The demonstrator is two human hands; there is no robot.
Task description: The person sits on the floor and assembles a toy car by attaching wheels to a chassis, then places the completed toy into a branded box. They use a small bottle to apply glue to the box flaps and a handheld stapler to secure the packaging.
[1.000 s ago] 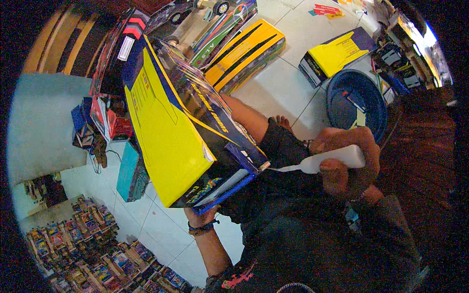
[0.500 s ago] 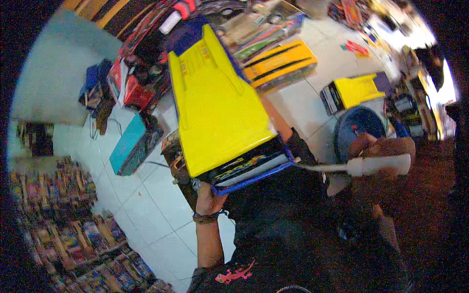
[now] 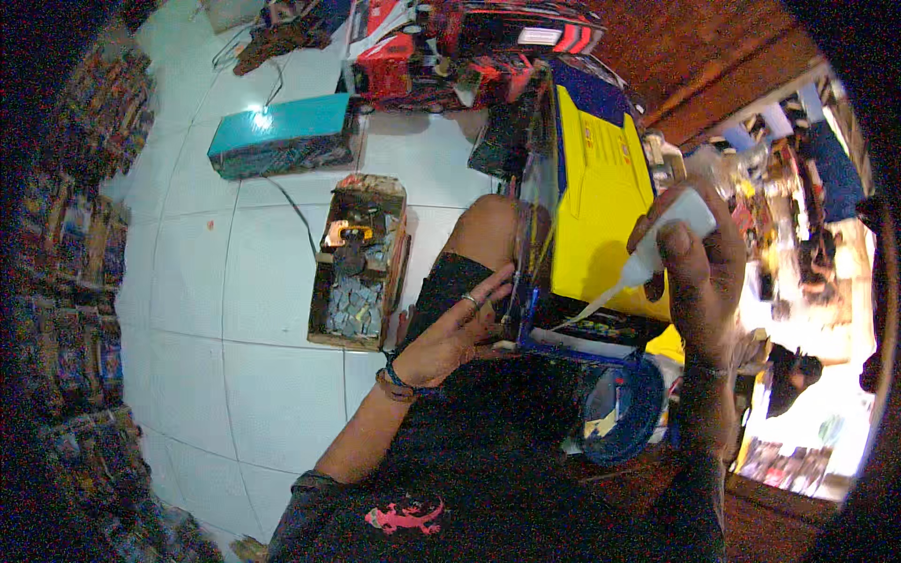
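A toy truck body [image 3: 601,202] with a bright yellow top and a dark blue-edged end stands in front of me, right of centre. The fingers of my left hand [image 3: 455,328] are stretched out, their tips at the truck's lower left corner. Closed around a white squeeze bottle [image 3: 690,218] is my right hand [image 3: 704,281], above the truck's right side. The bottle tilts down to the left, and its thin nozzle [image 3: 593,307] reaches the near end of the truck, by a white strip. Whether the nozzle tip touches that strip I cannot tell.
Left of my knee lies an open carton [image 3: 352,305] with grey pieces and a yellow-black tool. Behind it is a turquoise box-shaped body [image 3: 282,136]. Red and black toy vehicles [image 3: 469,47] stand at the back. A blue tub [image 3: 619,422] sits at lower right; stacked goods [image 3: 84,281] line the left.
My view has turned, so the truck now appears farther right. The bottle has come from the far right to the truck's near end. My left hand's fingers have straightened along its side.
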